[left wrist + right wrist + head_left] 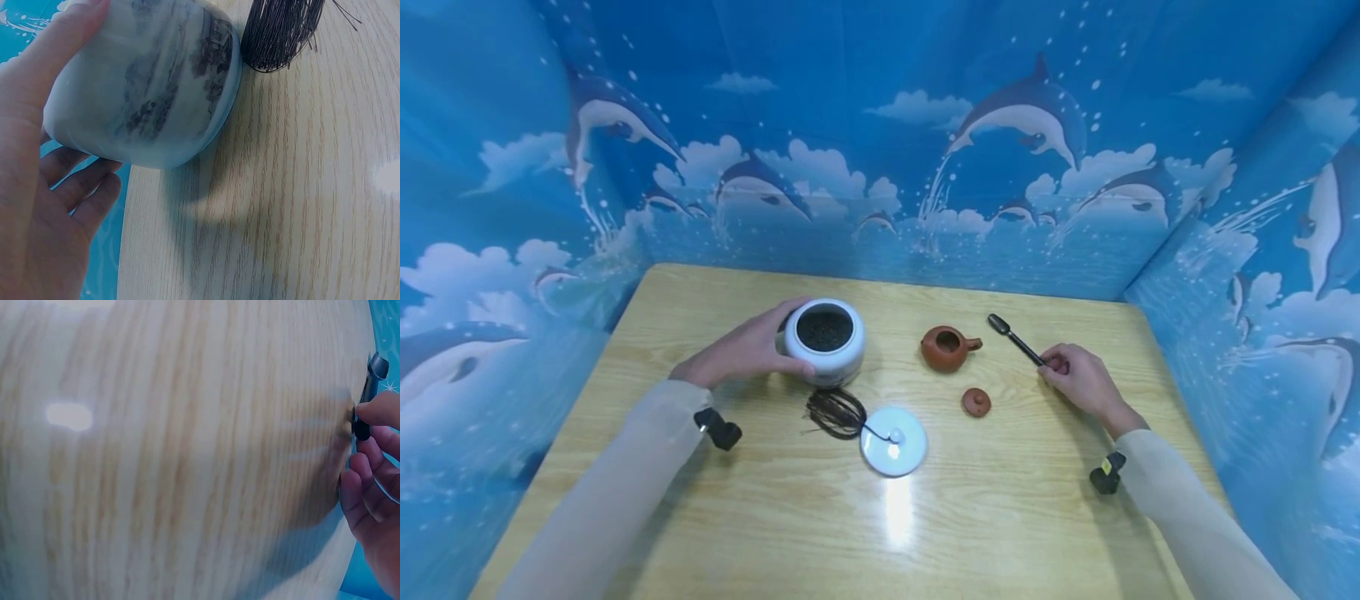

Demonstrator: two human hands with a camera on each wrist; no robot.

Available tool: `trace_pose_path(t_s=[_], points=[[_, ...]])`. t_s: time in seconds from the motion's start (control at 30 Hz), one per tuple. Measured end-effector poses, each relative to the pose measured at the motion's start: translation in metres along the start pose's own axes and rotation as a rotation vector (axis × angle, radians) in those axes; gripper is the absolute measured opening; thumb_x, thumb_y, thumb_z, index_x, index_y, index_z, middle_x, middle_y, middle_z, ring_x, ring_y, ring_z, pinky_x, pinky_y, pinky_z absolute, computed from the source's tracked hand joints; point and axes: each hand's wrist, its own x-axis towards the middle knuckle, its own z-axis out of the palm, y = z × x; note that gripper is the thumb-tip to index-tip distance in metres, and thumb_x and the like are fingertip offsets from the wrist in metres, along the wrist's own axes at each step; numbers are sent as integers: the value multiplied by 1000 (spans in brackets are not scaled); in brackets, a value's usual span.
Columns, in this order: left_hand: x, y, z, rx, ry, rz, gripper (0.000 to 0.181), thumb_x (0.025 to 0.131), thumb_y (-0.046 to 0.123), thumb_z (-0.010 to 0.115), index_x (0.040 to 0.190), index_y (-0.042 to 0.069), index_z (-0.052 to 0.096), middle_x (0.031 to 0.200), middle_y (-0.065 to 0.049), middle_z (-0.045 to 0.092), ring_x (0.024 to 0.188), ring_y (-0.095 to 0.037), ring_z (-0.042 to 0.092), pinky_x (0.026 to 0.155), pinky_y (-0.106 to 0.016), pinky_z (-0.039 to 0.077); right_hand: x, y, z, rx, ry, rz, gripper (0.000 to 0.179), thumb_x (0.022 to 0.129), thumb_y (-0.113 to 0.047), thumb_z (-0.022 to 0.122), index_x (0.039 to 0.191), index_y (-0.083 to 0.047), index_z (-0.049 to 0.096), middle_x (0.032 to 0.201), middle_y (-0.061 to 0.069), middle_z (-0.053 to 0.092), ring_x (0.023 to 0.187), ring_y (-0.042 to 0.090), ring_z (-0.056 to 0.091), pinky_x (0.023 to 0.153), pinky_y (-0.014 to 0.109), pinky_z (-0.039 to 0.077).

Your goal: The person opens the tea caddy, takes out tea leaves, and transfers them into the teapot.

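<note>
Sleeves [613, 492]: pale, reaching in from the lower left and lower right of the head view, with a small black device [722, 429] at each wrist.
Left hand [760, 346]: grips the white jar [842, 367], thumb along its near side.
Jar position: left of centre, mouth upward, dark contents [824, 331] inside; I cannot tell whether its base touches the bench [1000, 517].
Right hand [1084, 383]: right of centre, pinching the dark spoon [1021, 343] by its handle end.
Spoon direction: bowl towards the upper left.
Teapot [945, 360]: reddish brown, uncovered, between jar and spoon, handle pointing right.
Small lid [977, 402]: reddish brown, just below the teapot.
White lid [883, 457]: lower centre, knob up.
Dark tassel [837, 414]: between jar and white lid, its cord running to the knob.
Backdrop [865, 67]: blue, dolphins, across the top.
</note>
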Motion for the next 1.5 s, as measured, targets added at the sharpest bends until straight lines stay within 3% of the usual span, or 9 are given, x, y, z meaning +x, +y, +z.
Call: trace_pose_path(t_s=[0.13, 0.27, 0.43, 0.57, 0.8, 1.03, 1.3, 1.5], points=[[0, 2, -1, 1, -7, -1, 135, 66, 72, 96, 174, 31, 25, 177, 1, 35, 164, -31, 33, 132, -69, 27, -1, 3, -2, 0, 35, 2, 26, 106, -17, 70, 124, 1, 72, 107, 17, 71, 92, 26, 64, 79, 34, 49], [0, 3, -1, -3, -11, -2, 135, 67, 72, 95, 174, 31, 24, 177, 1, 35, 164, -31, 33, 132, -70, 27, -2, 6, -5, 50, 72, 21, 30, 110, -22, 65, 129, 0, 70, 112, 19, 75, 96, 25, 68, 80, 27, 51], [-1, 5, -2, -4, -12, -5, 135, 68, 71, 96, 174, 29, 24, 177, 1, 35, 164, -31, 33, 132, -69, 28, -3, 7, -10, 163, 117, 82, 43, 112, -39, 62, 135, -2, 69, 121, 19, 74, 100, 9, 64, 82, 15, 49], [-2, 5, -2, -7, -14, 3, 135, 68, 70, 96, 175, 29, 24, 177, 1, 35, 164, -31, 33, 132, -69, 28, -3, 8, -14, 260, 155, 127, 51, 111, -46, 62, 138, -4, 68, 120, 7, 70, 98, 0, 58, 79, 13, 50], [-2, 4, -2, -3, -13, 14, 132, 70, 68, 96, 174, 35, 23, 178, 1, 34, 164, -30, 33, 132, -68, 29, 0, 9, -21, 458, 199, 164, 53, 113, -40, 59, 147, 1, 61, 106, -25, 67, 103, 4, 64, 79, 16, 61], [-2, 4, -1, -4, -8, 14, 133, 69, 67, 96, 174, 30, 24, 178, 0, 34, 164, -31, 33, 132, -69, 28, 1, 3, -28, 479, 244, 137, 52, 116, -35, 54, 150, 4, 56, 105, -24, 65, 102, 0, 65, 80, 17, 61], [-2, 3, -1, 0, -6, 19, 133, 70, 69, 96, 174, 29, 24, 178, 0, 34, 165, -31, 33, 132, -69, 28, 5, -7, -43, 546, 315, 66, 40, 116, -27, 54, 142, 4, 59, 101, -23, 66, 97, -3, 64, 75, 10, 57], [-1, 1, -1, 2, -4, 18, 133, 69, 69, 96, 174, 29, 24, 177, 1, 35, 164, -31, 33, 132, -70, 28, 6, -31, -54, 531, 330, 7, 41, 116, -25, 55, 142, 6, 59, 102, -21, 65, 98, -1, 65, 77, 10, 57]])
